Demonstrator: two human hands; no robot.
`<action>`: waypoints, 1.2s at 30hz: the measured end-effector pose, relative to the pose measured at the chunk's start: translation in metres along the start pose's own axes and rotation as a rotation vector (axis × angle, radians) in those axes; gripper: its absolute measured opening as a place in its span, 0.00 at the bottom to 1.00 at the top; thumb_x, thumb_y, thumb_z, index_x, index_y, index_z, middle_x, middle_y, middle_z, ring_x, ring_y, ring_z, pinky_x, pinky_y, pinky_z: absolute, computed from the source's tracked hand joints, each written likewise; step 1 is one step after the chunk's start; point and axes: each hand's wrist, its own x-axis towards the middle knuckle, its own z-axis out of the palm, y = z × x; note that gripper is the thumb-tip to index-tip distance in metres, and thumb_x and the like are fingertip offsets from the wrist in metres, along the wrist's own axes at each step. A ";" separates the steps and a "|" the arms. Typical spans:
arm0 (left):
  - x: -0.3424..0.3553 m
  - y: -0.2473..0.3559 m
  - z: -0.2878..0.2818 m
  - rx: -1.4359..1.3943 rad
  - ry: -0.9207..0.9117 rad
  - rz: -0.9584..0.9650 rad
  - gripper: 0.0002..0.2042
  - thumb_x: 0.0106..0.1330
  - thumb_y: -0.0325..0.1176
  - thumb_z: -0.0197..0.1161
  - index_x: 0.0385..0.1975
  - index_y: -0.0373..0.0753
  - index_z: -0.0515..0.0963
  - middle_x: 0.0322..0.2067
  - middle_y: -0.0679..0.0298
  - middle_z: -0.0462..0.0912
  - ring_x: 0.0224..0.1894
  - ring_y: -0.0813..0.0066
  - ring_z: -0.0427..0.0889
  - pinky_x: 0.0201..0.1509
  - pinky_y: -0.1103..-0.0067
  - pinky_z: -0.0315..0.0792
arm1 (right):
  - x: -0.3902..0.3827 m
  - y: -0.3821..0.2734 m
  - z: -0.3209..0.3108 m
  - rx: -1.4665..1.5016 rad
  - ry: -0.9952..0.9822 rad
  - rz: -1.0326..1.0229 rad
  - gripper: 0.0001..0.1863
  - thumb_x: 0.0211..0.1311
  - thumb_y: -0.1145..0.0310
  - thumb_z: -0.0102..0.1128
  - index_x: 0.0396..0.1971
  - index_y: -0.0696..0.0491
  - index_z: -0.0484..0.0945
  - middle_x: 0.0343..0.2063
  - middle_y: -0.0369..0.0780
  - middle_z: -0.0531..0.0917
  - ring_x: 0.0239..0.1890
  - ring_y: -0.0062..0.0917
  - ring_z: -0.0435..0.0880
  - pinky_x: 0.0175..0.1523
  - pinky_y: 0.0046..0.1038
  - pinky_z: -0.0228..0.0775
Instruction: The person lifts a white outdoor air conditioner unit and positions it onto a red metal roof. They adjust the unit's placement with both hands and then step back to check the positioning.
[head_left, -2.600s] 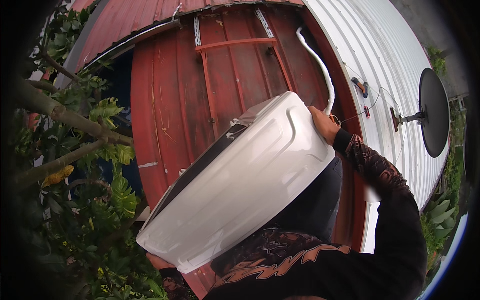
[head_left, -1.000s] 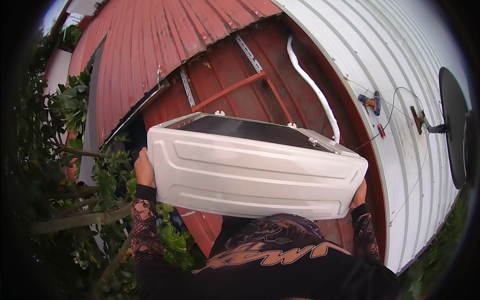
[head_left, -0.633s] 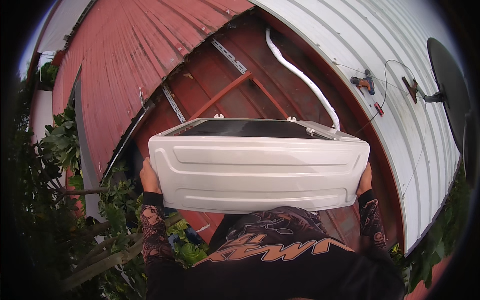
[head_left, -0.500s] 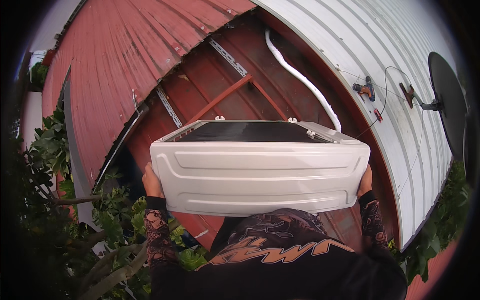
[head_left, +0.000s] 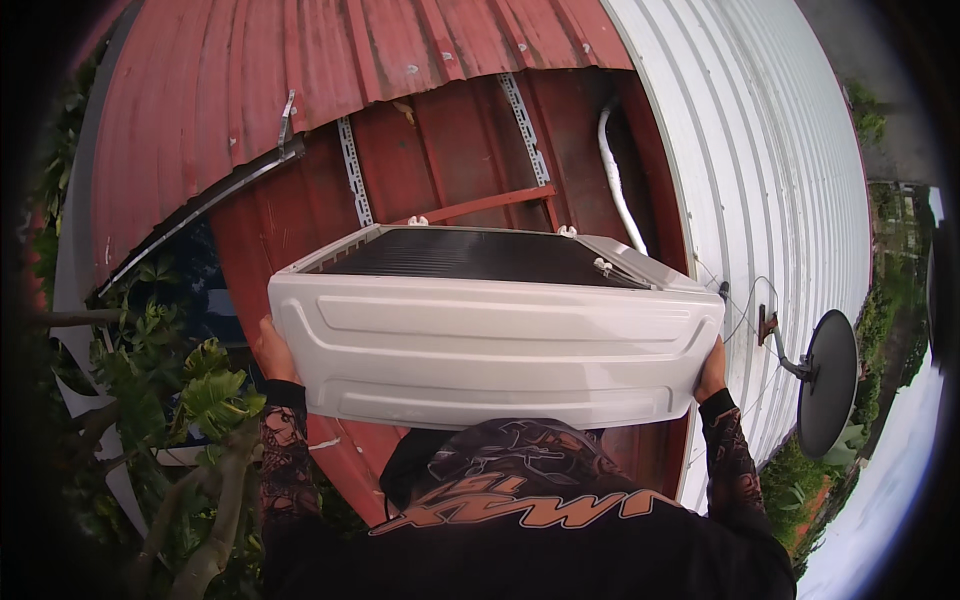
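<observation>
A white air conditioner outdoor unit [head_left: 495, 345] is held up across my front, its ribbed top panel facing me and its dark finned coil on the far side. My left hand [head_left: 272, 352] grips its left end, fingers partly hidden behind the casing. At the opposite end my right hand [head_left: 711, 370] clasps the right side, with most fingers out of sight. Beyond the unit, a red metal bracket [head_left: 490, 204] and two perforated metal strips [head_left: 355, 172] are fixed against the red corrugated sheet.
A white wrapped pipe [head_left: 618, 185] runs down right of the bracket. A red roof panel [head_left: 300, 70] with a bent edge overhangs at the upper left; a white corrugated roof [head_left: 760, 150] bearing a dark satellite dish [head_left: 828, 385] lies right. Leafy plants [head_left: 210, 385] crowd the lower left.
My view has turned, so the roofs and bracket appear rotated. The unit, still between both hands, sits slightly further left in view. The drill on the white roof is now mostly hidden.
</observation>
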 end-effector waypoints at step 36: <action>0.044 -0.001 0.195 0.027 0.281 -0.306 0.26 0.70 0.50 0.49 0.48 0.28 0.78 0.44 0.56 0.83 0.43 0.64 0.82 0.49 0.71 0.73 | 0.385 -0.174 0.158 -0.295 -0.138 0.216 0.28 0.72 0.48 0.37 0.58 0.53 0.72 0.51 0.41 0.80 0.52 0.32 0.81 0.58 0.34 0.73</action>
